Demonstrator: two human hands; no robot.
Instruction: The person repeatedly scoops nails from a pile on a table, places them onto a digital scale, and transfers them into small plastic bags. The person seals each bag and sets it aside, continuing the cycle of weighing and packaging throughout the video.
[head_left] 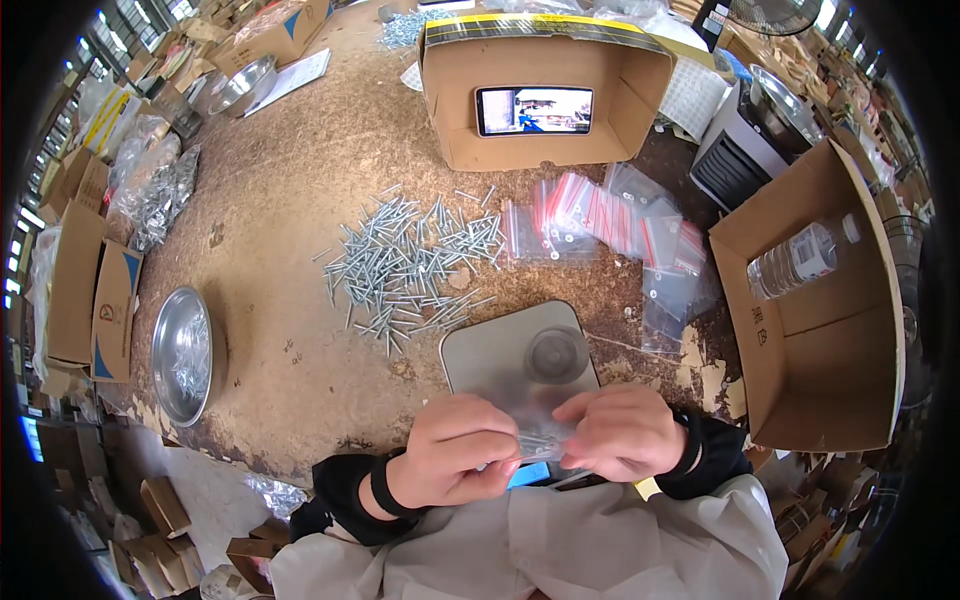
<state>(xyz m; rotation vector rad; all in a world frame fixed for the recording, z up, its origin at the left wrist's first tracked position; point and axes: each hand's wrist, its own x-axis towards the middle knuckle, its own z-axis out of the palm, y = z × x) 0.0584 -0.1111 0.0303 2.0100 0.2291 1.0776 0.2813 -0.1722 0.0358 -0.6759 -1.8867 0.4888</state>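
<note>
Close to my body, a small clear plastic bag (540,443) with several screws in it is stretched between my hands. My left hand (455,452) is closed on the bag's left side, thumb pressed against the fingers. On its right side, my right hand (625,432) pinches the bag with curled fingers. Just beyond them lies a flat grey scale (487,350), partly hidden by the hands, with a round metal cup (557,355) on it. A loose pile of silver screws (405,260) spreads across the table ahead. Flat zip bags (595,215) with red strips lie right of the pile.
A cardboard box (545,75) at the back holds a lit phone (533,111). On the right, another open carton (830,340) contains a plastic bottle (793,260). A steel bowl (182,357) sits at the table's left edge, near cartons (115,310).
</note>
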